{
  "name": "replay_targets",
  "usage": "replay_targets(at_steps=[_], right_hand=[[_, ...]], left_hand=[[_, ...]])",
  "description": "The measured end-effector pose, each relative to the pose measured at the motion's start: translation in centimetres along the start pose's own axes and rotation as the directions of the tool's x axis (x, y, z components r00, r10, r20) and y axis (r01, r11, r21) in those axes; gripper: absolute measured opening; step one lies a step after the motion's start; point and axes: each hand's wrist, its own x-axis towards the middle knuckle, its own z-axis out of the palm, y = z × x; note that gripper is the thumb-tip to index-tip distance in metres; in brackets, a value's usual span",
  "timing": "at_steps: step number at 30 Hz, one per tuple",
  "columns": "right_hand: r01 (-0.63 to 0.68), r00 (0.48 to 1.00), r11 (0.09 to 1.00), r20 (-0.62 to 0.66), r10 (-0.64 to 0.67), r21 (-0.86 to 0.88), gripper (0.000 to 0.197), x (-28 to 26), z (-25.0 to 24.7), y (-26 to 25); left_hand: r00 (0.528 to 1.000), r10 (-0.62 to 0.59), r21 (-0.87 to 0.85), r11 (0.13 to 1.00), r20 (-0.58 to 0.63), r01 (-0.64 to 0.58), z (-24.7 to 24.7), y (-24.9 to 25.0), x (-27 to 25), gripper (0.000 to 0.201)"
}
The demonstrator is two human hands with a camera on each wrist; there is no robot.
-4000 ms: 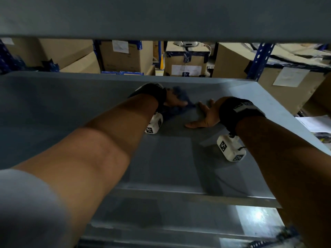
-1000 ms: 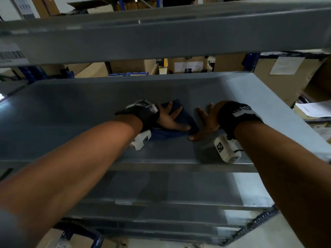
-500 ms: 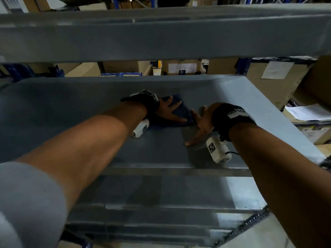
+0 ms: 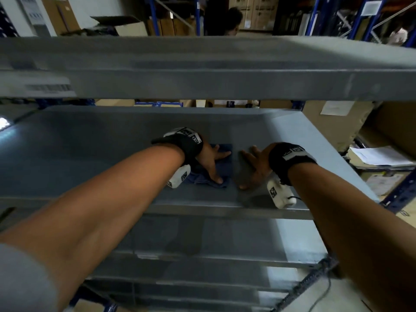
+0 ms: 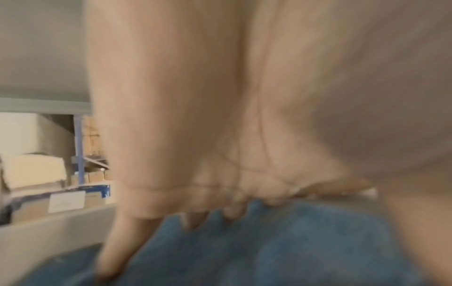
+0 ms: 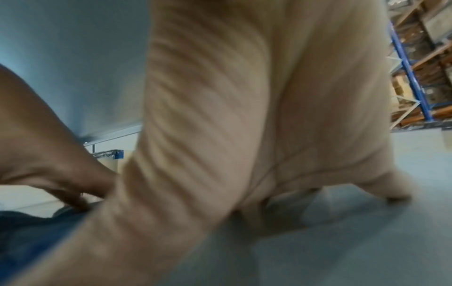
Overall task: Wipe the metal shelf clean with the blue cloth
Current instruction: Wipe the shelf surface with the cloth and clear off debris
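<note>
The grey metal shelf (image 4: pixel 94 154) spans the head view under an upper shelf board. A dark blue cloth (image 4: pixel 221 168) lies crumpled near the shelf's front middle. My left hand (image 4: pixel 211 159) presses flat on the cloth with straight, spread fingers; in the left wrist view the fingers (image 5: pixel 117 245) lie on the blue cloth (image 5: pixel 281 247). My right hand (image 4: pixel 253 167) rests palm down on the bare shelf just right of the cloth, fingers spread, holding nothing. The right wrist view shows that hand (image 6: pixel 244 135) flat on the grey shelf (image 6: pixel 342 241), with the cloth (image 6: pixel 29 238) at lower left.
The upper shelf board (image 4: pixel 202 68) hangs close above the hands. Cardboard boxes (image 4: pixel 337 127) stand behind and to the right of the rack. Loose papers (image 4: pixel 380 156) lie at the right. Lower shelf boards (image 4: pixel 202 239) sit beneath. A person (image 4: pixel 231 21) stands in the far aisle.
My left hand has slid the cloth back toward the shelf's front edge and slightly right. The right hand stays flat beside it. The head view has tilted upward.
</note>
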Motion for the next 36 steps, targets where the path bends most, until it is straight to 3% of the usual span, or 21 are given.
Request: replay_targets(at_steps=[3, 5, 10, 15, 20, 21, 24, 25, 28, 31, 36], right_hand=[[-0.017, 1.0, 0.999, -0.002, 0.017, -0.045, 0.147, -0.9, 0.9, 0.7], [-0.018, 0.999, 1.0, -0.04, 0.017, -0.025, 0.148, -0.8, 1.8, 1.1], [-0.022, 0.998, 1.0, -0.059, 0.022, 0.008, 0.149, 0.7, 3.1, 1.8], [-0.008, 0.999, 0.999, 0.052, 0.005, 0.042, 0.153, 1.6, 1.9, 2.4], [0.002, 0.998, 0.999, 0.058, -0.004, 0.044, 0.151, 1.6, 1.7, 2.5], [0.002, 0.999, 0.999, 0.05, -0.004, 0.043, 0.15, 1.4, 1.7, 2.5], [0.002, 1.0, 1.0, 0.015, -0.002, 0.007, 0.153, 1.0, 1.7, 2.4], [-0.001, 1.0, 1.0, -0.001, 0.001, -0.006, 0.154, 0.9, 1.7, 2.3], [-0.018, 0.999, 0.999, -0.049, 0.017, -0.033, 0.161, 1.1, 1.9, 2.2], [-0.019, 0.999, 1.0, -0.03, 0.019, -0.008, 0.161, 1.7, 2.0, 2.3], [0.012, 1.0, 0.999, 0.019, -0.013, 0.04, 0.157, 1.7, 1.7, 2.3]], left_hand=[[0.997, -0.061, -0.186, 0.981, -0.051, 0.051, 0.9, 1.0, -0.1, 0.12], [0.995, -0.095, -0.284, 0.955, -0.022, 0.085, 2.1, 1.6, 0.9, 0.116], [0.991, -0.132, -0.348, 0.929, 0.015, 0.129, 2.4, 2.3, 2.8, 0.111], [0.977, -0.189, -0.313, 0.938, -0.1, 0.15, 1.0, 2.6, 4.9, 0.091], [0.941, -0.229, -0.296, 0.943, -0.251, 0.151, 0.5, 3.6, 6.2, 0.064], [0.929, -0.261, -0.382, 0.912, -0.261, 0.148, 1.0, 3.6, 6.1, 0.064], [0.97, -0.136, -0.48, 0.877, -0.203, 0.023, 2.8, 3.0, 4.2, 0.073], [0.989, -0.076, -0.499, 0.866, -0.13, 0.0, 3.5, 3.0, 3.5, 0.076], [0.998, 0.029, -0.48, 0.876, -0.056, -0.053, 4.6, 2.8, 2.9, 0.079], [0.993, -0.055, -0.484, 0.875, -0.106, -0.004, 3.3, 2.7, 3.5, 0.063], [0.948, -0.261, -0.342, 0.92, -0.179, 0.189, 0.5, 3.4, 6.3, 0.059]])
